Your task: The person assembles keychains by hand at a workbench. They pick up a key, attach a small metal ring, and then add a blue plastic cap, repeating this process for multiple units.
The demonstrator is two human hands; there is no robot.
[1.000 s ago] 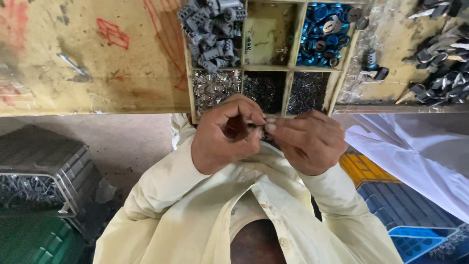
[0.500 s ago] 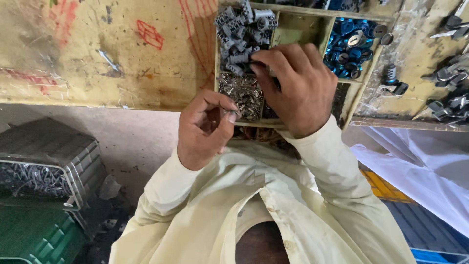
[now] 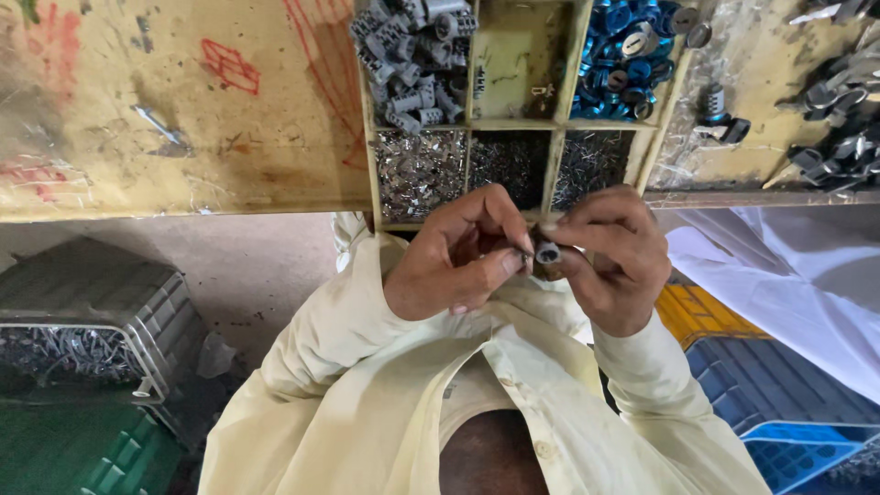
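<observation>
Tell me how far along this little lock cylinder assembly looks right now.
Done: cannot tell; no finished pieces stand apart. In hand: the right hand holds a small grey cylinder by the fingertips, and the left hand pinches something tiny against its end. Left: the divided tray holds many grey cylinders, blue caps and small shiny parts.

most of the small grey cylinder (image 3: 548, 253) is buried between the fingertips of the left hand (image 3: 463, 257) and right hand (image 3: 610, 257); whatever the left fingers pinch is too small to tell; the dark parts (image 3: 839, 110) at upper right run off the frame edge
</observation>
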